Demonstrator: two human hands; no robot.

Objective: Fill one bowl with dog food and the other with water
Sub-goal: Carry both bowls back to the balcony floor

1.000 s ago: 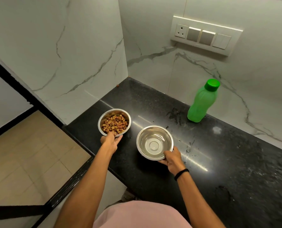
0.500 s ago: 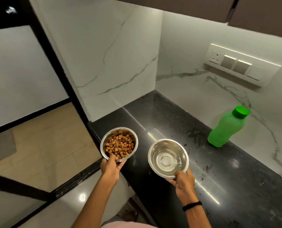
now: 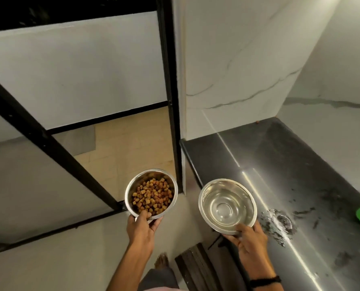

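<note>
Beside the black counter [image 3: 279, 164], hands hold two steel bowls.

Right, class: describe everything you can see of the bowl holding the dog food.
The bowl of dog food is round, shiny metal that looks like steel, with a thin rolled rim. Brown kibble covers its bottom, well below the rim. It is held roughly level in the air over the floor, left of the black counter. Only the left hand touches it, thumb over the near rim, fingers beneath.
</note>
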